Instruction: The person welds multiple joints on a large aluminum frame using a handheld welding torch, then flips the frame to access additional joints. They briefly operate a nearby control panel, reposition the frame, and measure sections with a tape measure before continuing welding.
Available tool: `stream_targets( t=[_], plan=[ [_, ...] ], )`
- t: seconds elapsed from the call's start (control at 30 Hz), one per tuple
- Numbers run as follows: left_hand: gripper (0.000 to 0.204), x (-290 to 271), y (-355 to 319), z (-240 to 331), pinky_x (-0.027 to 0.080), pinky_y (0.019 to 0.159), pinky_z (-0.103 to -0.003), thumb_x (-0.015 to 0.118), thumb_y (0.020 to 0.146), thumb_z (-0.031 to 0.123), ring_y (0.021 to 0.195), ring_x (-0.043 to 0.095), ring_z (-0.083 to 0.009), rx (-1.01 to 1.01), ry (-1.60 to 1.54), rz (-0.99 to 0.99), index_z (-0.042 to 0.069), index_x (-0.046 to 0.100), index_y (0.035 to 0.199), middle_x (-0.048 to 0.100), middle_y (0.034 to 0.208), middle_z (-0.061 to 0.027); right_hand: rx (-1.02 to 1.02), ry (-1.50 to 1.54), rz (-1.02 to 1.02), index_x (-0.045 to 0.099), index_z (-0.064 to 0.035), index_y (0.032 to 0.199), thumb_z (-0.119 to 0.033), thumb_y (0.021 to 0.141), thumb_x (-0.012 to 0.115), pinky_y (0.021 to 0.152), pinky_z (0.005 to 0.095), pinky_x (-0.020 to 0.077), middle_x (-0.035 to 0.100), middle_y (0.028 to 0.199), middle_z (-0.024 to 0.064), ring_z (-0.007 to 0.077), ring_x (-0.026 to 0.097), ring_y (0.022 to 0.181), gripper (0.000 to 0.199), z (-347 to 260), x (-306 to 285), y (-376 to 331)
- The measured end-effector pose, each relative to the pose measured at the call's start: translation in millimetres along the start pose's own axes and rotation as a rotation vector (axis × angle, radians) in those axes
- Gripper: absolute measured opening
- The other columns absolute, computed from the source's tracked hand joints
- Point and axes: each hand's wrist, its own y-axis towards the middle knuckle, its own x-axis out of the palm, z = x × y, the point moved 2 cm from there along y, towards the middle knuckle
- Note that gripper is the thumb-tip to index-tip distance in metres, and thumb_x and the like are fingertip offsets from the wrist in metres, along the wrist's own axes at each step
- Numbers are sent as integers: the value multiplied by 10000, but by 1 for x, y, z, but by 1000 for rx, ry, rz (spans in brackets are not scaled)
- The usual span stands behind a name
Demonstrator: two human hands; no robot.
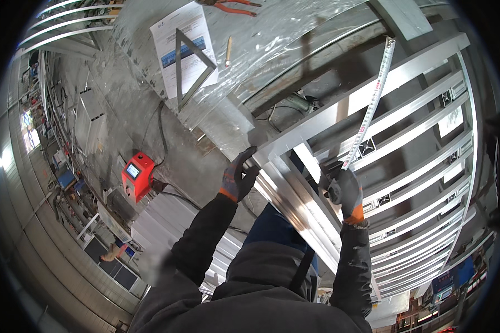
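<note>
A silvery metal frame (366,97) with several parallel bars lies in front of me and stretches away to the right. My left hand (240,176), in a dark glove with an orange cuff, grips the frame's near left corner, fingertips at the bar's end. My right hand (347,191), gloved alike, is closed round a tape measure whose case is mostly hidden by the glove. Its blade (372,102) runs out from that hand, up and to the right, over the frame to its far bar.
On the grey metal workbench (272,33) lie a printed sheet (169,33), a metal triangle square (179,72), a pencil (228,51) and orange-handled pliers (236,8). To my left a red machine (139,173) with a screen and cable stands near pale ribbed panels (166,227).
</note>
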Motion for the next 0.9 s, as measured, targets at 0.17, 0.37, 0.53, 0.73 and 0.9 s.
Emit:
stream_targets(
  t=[0.17, 0.37, 0.53, 0.73, 0.9],
  plan=[
    [528, -7, -26, -17, 534, 823, -325, 672, 905, 43, 1157, 643, -221, -105, -34, 5, 96, 544, 1415, 632, 1344, -104, 70, 64, -31, 680, -29, 1018, -286, 1050, 511, 568, 269, 532, 637, 814, 43, 126, 651, 674, 310, 21, 25, -12],
    [554, -2, -22, -22, 535, 787, -341, 684, 905, 94, 1140, 630, -236, -76, -6, 8, 98, 517, 1434, 616, 1338, -122, 184, 78, -52, 675, 21, 1062, -214, 1032, 478, 607, 291, 586, 670, 890, 101, 189, 713, 749, 308, 21, 22, -9],
    [549, -3, -21, -16, 489, 995, -378, 676, 902, 92, 1229, 610, -265, -71, -149, 60, 43, 508, 1423, 614, 1344, -137, 298, 197, 17, 668, 12, 999, -303, 1045, 452, 596, 298, 584, 668, 864, 106, 203, 722, 730, 385, 17, 25, -5],
    [528, -7, -21, -20, 464, 1047, -373, 670, 903, 56, 1271, 593, -260, -47, -88, 11, 32, 521, 1409, 615, 1354, -138, 362, 175, 41, 659, -18, 1000, -354, 1064, 456, 578, 304, 588, 684, 801, 111, 214, 733, 728, 399, 15, 25, -5],
    [551, -5, -24, -26, 454, 1073, -382, 693, 887, 31, 1296, 575, -269, -59, -191, 20, 16, 521, 1410, 607, 1374, -154, 374, 129, 27, 647, -7, 997, -350, 1054, 465, 583, 316, 594, 678, 808, 118, 235, 738, 724, 392, 12, 24, -6]
  ],
)
